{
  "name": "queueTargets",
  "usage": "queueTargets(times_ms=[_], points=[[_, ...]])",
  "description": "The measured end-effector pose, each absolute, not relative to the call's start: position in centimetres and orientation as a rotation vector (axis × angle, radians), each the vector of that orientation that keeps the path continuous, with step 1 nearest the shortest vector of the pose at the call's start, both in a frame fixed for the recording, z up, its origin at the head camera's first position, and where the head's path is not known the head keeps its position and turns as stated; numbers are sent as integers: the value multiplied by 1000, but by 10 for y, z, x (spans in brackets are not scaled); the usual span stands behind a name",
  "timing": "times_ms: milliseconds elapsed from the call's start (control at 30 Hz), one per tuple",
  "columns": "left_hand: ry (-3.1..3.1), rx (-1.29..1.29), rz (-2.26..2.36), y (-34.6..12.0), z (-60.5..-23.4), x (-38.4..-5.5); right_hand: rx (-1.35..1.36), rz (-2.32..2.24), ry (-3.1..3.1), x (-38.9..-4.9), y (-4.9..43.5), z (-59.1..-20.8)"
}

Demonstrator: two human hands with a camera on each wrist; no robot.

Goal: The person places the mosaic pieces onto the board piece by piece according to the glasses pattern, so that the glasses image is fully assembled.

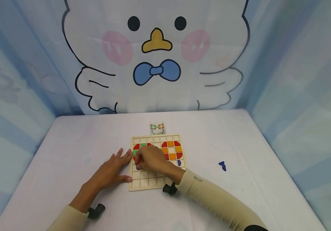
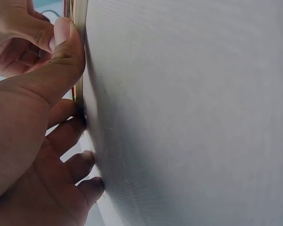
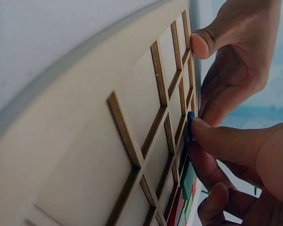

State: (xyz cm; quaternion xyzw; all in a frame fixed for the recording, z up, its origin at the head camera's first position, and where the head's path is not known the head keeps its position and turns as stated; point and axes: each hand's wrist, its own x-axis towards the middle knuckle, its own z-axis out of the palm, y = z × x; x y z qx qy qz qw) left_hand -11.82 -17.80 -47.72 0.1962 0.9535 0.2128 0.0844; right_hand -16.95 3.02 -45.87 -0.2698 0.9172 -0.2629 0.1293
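A square wooden grid board (image 1: 144, 183) lies on the table, with red, green and orange pieces filling cells in its upper half. My right hand (image 1: 153, 161) reaches over the board's left side. Between thumb and fingertips it pinches a small blue piece (image 3: 191, 126), held at a cell of the grid. My left hand (image 1: 109, 171) rests at the board's left edge, fingers spread, with the thumb (image 2: 68, 44) against its side. Another blue half-round piece (image 1: 179, 163) sits in a cell near the right edge. Part of the pattern is hidden under my right hand.
A small printed pattern card (image 1: 157, 128) lies just behind the board. Off to the right, two loose blue pieces (image 1: 222, 166) lie on the white tablecloth (image 1: 211, 138). Printed curtains (image 1: 156, 96) hang behind and at both sides of the table.
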Motion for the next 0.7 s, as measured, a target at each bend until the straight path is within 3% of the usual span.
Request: queueTargets(times_ms=[333, 700], points=[[2839, 538, 601, -175, -476, -118, -715, -859, 2743, -163, 58, -448], [2847, 492, 568, -172, -476, -118, -464, -993, 2822, -150, 135, -439]])
